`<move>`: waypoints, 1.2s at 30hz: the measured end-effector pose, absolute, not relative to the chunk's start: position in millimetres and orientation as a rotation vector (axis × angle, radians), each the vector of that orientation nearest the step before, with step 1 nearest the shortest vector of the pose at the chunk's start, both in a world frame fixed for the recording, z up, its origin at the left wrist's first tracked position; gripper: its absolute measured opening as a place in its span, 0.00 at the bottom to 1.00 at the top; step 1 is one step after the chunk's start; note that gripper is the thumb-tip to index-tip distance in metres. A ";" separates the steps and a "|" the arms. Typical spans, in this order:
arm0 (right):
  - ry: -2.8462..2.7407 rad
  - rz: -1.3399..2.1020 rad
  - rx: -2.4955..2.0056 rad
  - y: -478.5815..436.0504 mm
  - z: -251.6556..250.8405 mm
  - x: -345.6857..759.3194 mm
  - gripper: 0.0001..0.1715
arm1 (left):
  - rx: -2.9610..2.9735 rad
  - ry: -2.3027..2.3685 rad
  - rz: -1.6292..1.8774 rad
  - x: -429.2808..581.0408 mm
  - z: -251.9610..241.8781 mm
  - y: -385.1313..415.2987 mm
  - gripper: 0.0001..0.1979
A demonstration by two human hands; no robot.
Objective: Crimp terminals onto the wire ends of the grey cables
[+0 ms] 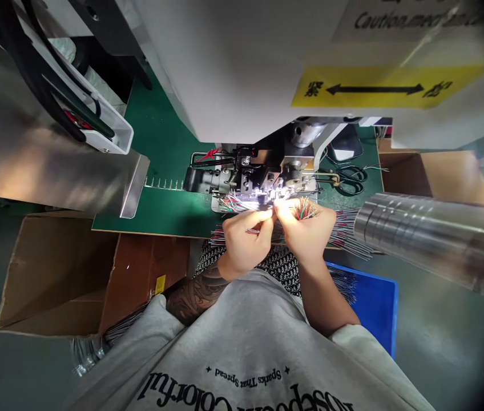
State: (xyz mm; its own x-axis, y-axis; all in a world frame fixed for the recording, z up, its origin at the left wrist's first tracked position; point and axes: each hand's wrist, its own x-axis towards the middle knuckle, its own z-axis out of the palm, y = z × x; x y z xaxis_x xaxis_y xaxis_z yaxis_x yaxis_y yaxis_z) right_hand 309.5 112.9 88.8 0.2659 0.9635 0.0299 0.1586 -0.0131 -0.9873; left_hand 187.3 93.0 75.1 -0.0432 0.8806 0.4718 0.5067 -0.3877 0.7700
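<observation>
Both hands meet in front of the lit working parts of a machine (263, 177). My left hand (248, 237) is closed, thumb and fingertips pinched together on thin wires, though their ends are hard to make out. Close beside it, my right hand (308, 228) is closed around a bundle of wires (305, 210) with red, green and white ends, its thumb and forefinger tips near the machine's bright spot. More wires (236, 202) lie at the machine's base on the left. Grey cables with red and white strands (349, 231) stretch along the table edge to the right of my right hand.
On the green table (165, 214), black-handled scissors (350, 180) lie right of the machine. A metal cylinder (430, 237) juts in from the right. Open cardboard boxes (57, 274) stand lower left, another (439, 177) at right. A blue tray (374, 302) is below the table.
</observation>
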 end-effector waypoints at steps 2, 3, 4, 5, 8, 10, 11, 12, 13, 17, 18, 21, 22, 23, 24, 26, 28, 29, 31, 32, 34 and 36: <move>-1.104 0.931 -1.443 113.8 88.9 309.4 0.29 | 1.861 1.476 1.416 187.8 74.6 93.8 0.06; -1.095 0.940 -1.440 114.3 88.9 309.3 0.28 | 1.855 1.481 1.421 188.0 74.5 94.0 0.06; -1.089 0.952 -1.435 114.8 88.8 309.2 0.28 | 1.852 1.483 1.425 188.1 74.4 94.2 0.05; -1.088 0.960 -1.427 115.3 88.7 309.1 0.28 | 1.850 1.484 1.427 188.1 74.5 94.2 0.05; -1.087 0.953 -1.404 115.9 88.8 308.4 0.28 | 1.852 1.476 1.431 187.9 74.7 94.2 0.05; -1.088 0.948 -1.412 115.0 88.2 308.0 0.29 | 1.844 1.472 1.434 187.5 74.4 94.4 0.04; -1.087 0.946 -1.423 114.1 87.4 307.9 0.28 | 1.837 1.472 1.433 187.4 74.0 94.6 0.04; -1.083 0.941 -1.431 112.8 86.2 307.9 0.28 | 1.827 1.472 1.427 187.1 73.5 94.7 0.04; -1.080 0.934 -1.424 111.4 84.5 308.1 0.28 | 1.813 1.474 1.420 186.9 72.9 94.8 0.04; -1.091 0.892 -1.315 103.9 76.0 309.3 0.26 | 1.761 1.450 1.370 185.5 71.4 94.0 0.04; -1.102 0.885 -1.304 101.9 73.9 309.4 0.26 | 1.752 1.445 1.353 185.1 71.4 93.6 0.04; -1.126 0.868 -1.320 97.3 69.5 308.6 0.26 | 1.728 1.439 1.311 184.1 71.7 92.7 0.05; -1.119 0.864 -1.326 96.5 68.8 307.9 0.26 | 1.721 1.438 1.306 183.9 71.5 92.9 0.05; -1.103 0.860 -1.335 96.2 68.7 307.0 0.24 | 1.720 1.438 1.304 183.9 71.0 93.3 0.05; -1.079 0.858 -1.347 96.6 69.1 306.2 0.23 | 1.724 1.440 1.306 184.0 70.1 94.0 0.05; -1.030 0.866 -1.375 98.9 71.7 305.0 0.19 | 1.732 1.450 1.329 184.7 67.5 96.1 0.05; -0.997 0.909 -1.401 102.8 75.9 304.8 0.17 | 1.725 1.469 1.373 186.2 64.4 98.4 0.04; -0.989 0.937 -1.412 105.1 78.2 305.2 0.17 | 1.714 1.480 1.393 187.2 63.0 99.4 0.05; -0.979 0.979 -1.427 109.3 82.2 306.1 0.20 | 1.691 1.491 1.419 189.0 61.5 100.6 0.05; -0.972 0.993 -1.433 111.1 83.6 306.5 0.22 | 1.682 1.493 1.422 189.8 61.5 100.8 0.06; -0.964 1.003 -1.437 113.9 84.7 306.7 0.24 | 1.670 1.490 1.418 190.8 62.5 100.9 0.06; -0.963 0.997 -1.435 115.4 83.4 306.3 0.24 | 1.665 1.487 1.420 190.9 63.8 100.7 0.06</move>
